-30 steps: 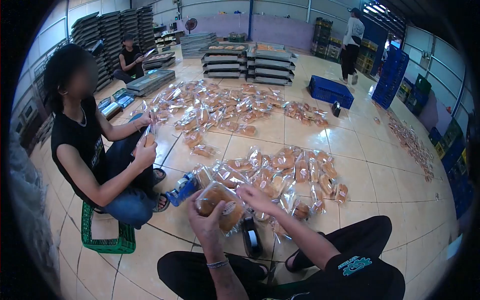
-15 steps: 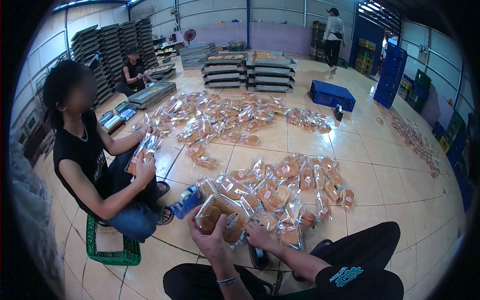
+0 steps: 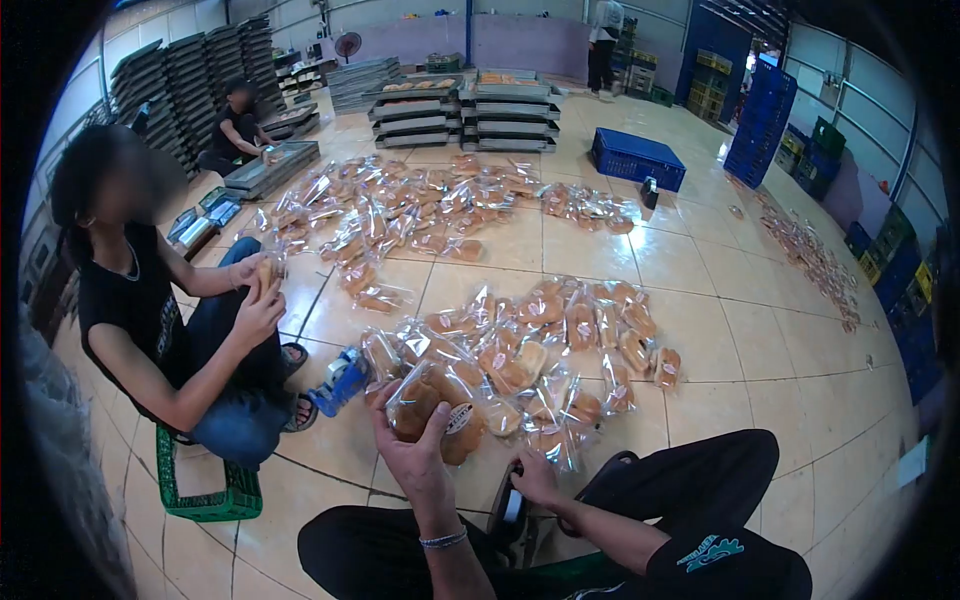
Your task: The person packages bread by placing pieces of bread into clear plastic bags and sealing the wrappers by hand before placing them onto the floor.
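Note:
My left hand (image 3: 415, 450) grips a clear bag of bread rolls (image 3: 462, 425) with a round label, raised over the floor, thumb across its front. My right hand (image 3: 537, 477) is at the top end of a black tape dispenser (image 3: 511, 508) with a pale roll, standing between my legs. The right fingers are curled together there; whatever they pinch is too small to make out. Just beyond both hands lies a pile of bagged bread (image 3: 510, 365) with similar labels. Beside it, to the left, stands a blue tape dispenser (image 3: 342, 382).
A co-worker (image 3: 170, 310) sits on a green crate (image 3: 210, 505) at left, handling bread. Farther off are another bread pile (image 3: 400, 205), stacked trays (image 3: 508, 128), a blue crate (image 3: 637, 160), and two more people. Small packets (image 3: 810, 260) lie along the right.
My right hand has moved away from the bread bag to the black tape dispenser's end. My left hand still holds the bag. The view has shifted; the co-worker's hands have changed position around the bread.

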The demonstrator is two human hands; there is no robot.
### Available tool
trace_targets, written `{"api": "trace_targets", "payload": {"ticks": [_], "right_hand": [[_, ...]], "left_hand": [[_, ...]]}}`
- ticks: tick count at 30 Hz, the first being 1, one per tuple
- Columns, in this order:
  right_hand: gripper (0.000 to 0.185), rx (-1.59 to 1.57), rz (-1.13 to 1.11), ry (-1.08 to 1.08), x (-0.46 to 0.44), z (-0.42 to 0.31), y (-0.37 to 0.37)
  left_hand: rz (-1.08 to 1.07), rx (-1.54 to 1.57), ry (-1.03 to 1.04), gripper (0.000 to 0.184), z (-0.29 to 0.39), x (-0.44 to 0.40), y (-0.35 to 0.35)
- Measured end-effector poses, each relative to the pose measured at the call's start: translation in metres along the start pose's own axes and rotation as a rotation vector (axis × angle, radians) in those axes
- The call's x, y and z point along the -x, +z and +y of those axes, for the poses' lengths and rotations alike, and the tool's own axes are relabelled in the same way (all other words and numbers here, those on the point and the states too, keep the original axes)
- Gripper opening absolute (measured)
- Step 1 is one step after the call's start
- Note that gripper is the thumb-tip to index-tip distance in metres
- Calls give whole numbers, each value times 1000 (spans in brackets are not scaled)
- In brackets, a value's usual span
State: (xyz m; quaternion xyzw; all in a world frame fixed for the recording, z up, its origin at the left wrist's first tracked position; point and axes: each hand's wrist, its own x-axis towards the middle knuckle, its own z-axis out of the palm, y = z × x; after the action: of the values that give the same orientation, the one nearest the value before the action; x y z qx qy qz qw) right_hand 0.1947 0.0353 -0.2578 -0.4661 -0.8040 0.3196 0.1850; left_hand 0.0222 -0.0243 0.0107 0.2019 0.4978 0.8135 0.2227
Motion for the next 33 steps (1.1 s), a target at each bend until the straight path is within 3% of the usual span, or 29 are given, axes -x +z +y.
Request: {"api": "trace_targets", "payload": {"ticks": [2,4,5,6,8,10,12,14,16,18,20,21,24,25,26,28,31,33], "right_hand": [[33,-69,31,45,12,10,4],[40,-378,355,201,25,24,19],[36,-108,543,174,30,40,32],[36,-112,541,172,31,42,27],[34,-430,-83,440,32,46,15],[32,-409,-43,346,31,52,22],[31,-479,-119,502,26,50,24],[27,-464,-140,479,27,44,19],[22,-157,264,84,32,33,19],[18,-123,232,19,28,30,9],[15,-250,5,-206,19,32,5],[15,-250,4,-212,13,33,7],[10,-424,249,255,-17,41,15],[13,-527,241,296,-27,43,11],[13,-525,237,292,-34,47,8],[16,-223,-53,201,-51,71,12],[20,-84,9,147,-64,41,-15],[21,-183,32,89,-75,16,-42]], "left_hand": [[-22,16,-38,58,0,3,6],[-58,59,-46,59,-6,-1,7],[-54,53,-45,59,-6,0,8],[-46,73,-55,59,-6,-1,10],[-44,94,-67,59,-6,-4,14],[-61,118,-57,59,-9,-3,18],[-72,132,-67,59,-10,-3,22],[-78,139,-72,59,-12,-3,21],[-82,153,-72,60,-15,-5,18],[-70,142,-65,60,-14,-5,16],[-59,131,-57,60,-13,-7,15],[-58,130,-55,59,-12,-8,14],[-60,134,-55,59,-13,-12,10],[-65,128,-66,58,-14,-12,7],[-59,130,-64,58,-15,-12,5],[-65,80,-45,58,-17,-13,1],[-52,128,-62,58,-16,-14,-1],[-55,136,-63,57,-17,-14,-2]]}}
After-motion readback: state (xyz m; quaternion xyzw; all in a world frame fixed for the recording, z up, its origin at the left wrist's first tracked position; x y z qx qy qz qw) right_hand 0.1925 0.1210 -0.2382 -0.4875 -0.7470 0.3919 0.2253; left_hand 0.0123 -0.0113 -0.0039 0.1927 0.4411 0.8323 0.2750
